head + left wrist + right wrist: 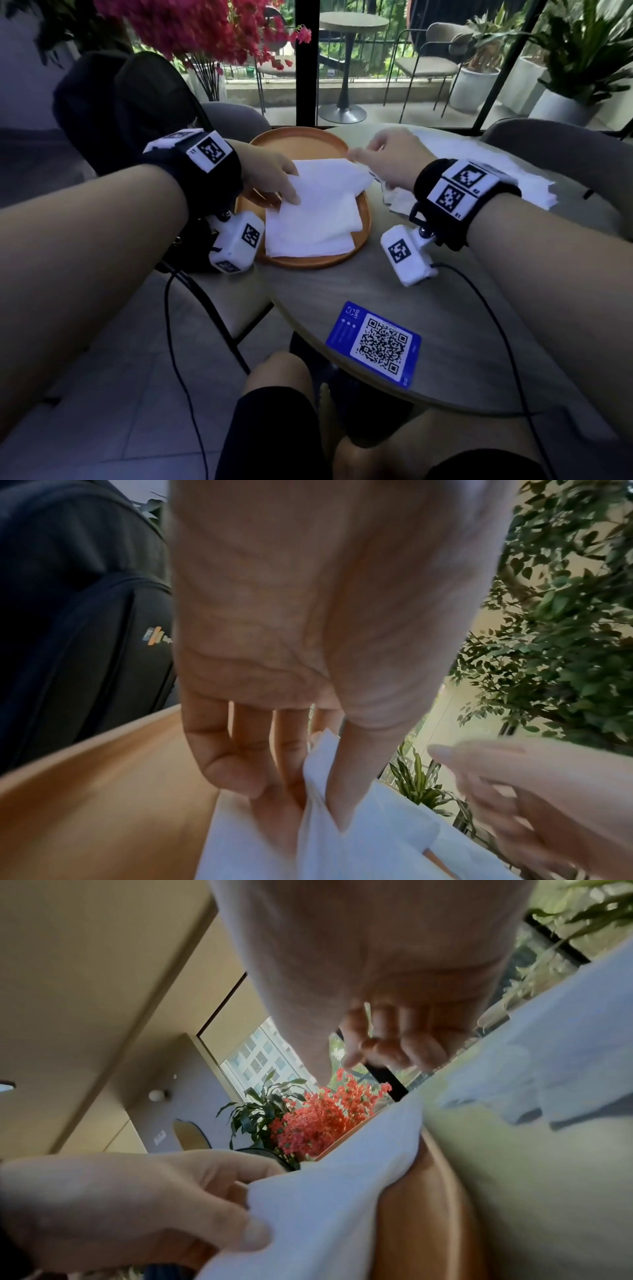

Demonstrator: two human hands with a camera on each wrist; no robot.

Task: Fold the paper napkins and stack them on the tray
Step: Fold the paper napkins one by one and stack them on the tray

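Note:
An orange round tray (308, 263) sits at the table's left side with a stack of folded white napkins (315, 219) on it. My left hand (291, 192) pinches the left edge of the top napkin (359, 845), thumb on top and fingers beneath, over the tray (103, 804). My right hand (370, 154) hovers just past the napkin's far right corner, its fingers (387, 1047) loosely curled and holding nothing. A pile of unfolded napkins (513, 171) lies on the table behind my right wrist.
The round grey table (342, 291) carries a blue QR card (375, 342) near its front edge. A dark backpack (120, 109) sits on the chair left of the tray. Cables hang from both wrist cameras. A second chair stands at the far right.

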